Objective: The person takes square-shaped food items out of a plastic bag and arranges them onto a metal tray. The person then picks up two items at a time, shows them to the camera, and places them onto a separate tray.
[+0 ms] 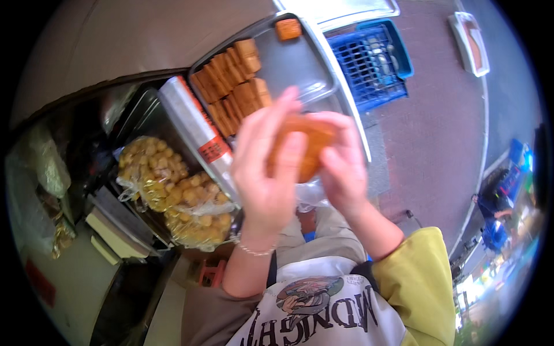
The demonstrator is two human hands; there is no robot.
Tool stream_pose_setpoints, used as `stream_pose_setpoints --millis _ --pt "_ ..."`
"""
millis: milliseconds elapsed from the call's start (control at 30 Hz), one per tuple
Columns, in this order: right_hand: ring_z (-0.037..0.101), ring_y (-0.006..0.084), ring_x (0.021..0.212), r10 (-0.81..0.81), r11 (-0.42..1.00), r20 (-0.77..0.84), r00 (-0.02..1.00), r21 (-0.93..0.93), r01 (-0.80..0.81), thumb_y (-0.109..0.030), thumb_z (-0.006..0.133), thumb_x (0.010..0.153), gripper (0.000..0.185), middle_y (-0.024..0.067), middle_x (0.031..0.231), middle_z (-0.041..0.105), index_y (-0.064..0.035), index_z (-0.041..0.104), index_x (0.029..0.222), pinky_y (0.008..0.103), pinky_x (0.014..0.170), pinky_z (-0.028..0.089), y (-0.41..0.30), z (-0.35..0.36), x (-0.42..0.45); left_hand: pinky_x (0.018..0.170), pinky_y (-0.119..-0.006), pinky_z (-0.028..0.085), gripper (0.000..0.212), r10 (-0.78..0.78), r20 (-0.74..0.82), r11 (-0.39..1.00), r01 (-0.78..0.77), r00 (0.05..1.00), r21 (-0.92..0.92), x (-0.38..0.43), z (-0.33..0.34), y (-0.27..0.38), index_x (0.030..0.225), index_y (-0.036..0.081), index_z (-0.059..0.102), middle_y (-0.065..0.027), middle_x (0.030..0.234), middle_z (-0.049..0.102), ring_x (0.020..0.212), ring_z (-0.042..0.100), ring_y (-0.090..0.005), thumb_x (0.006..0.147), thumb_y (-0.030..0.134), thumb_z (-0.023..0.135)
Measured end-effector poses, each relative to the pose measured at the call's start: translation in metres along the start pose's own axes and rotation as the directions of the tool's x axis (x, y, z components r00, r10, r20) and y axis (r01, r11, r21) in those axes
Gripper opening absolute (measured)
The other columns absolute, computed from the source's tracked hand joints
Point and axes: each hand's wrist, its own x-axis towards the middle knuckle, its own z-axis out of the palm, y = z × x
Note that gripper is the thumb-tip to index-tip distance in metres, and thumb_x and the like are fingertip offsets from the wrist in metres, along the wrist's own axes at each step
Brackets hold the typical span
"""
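My left hand point(266, 164), with a bracelet at the wrist, and my right hand point(345, 162) hold an orange-brown food block point(316, 145) between them, above the near edge of a metal tray point(290, 60). Blur hides whether the block is one piece or several. The left thumb lies over its face; the right fingers curl round its right side. In the left part of the tray, rows of similar brown slabs point(229, 71) stand packed on edge. One orange block point(288, 29) lies alone near the tray's far edge.
Left of the tray lie a long box point(190, 112) and clear bags of round yellowish food point(173, 181). Beyond the tray's right side is a blue plastic basket point(368, 60). A white foam container point(471, 43) sits farther off at the right.
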Motion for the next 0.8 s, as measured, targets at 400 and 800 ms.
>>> stream_pose_setpoints --millis 400,800 --pt "0.049 0.0119 0.105 0.295 0.94 0.159 0.942 -0.225 -0.257 -0.017 0.06 0.092 0.039 0.0052 0.114 0.048 -0.0092 0.039 0.124 0.0266 0.09 0.042 0.052 -0.018 -0.103 0.087 -0.032 0.047 0.037 -0.512 -0.225 0.856 0.513 0.829 -0.058 -0.141 -0.002 -0.007 0.123 -0.004 0.059 -0.0149 0.111 0.065 0.1 0.061 -0.0201 0.1 0.021 0.042" --pt "0.053 0.0143 0.074 0.654 0.753 -0.365 0.662 0.402 -0.522 -0.028 0.064 0.08 0.027 0.0022 0.089 0.058 -0.0156 0.057 0.103 0.0281 0.055 0.04 -0.092 -0.178 -0.236 0.081 -0.027 0.046 0.035 -0.488 -0.306 0.87 0.485 0.817 -0.091 -0.252 -0.021 0.055 0.115 -0.004 0.063 -0.0079 0.099 0.069 0.086 0.059 -0.0116 0.099 0.023 0.048"
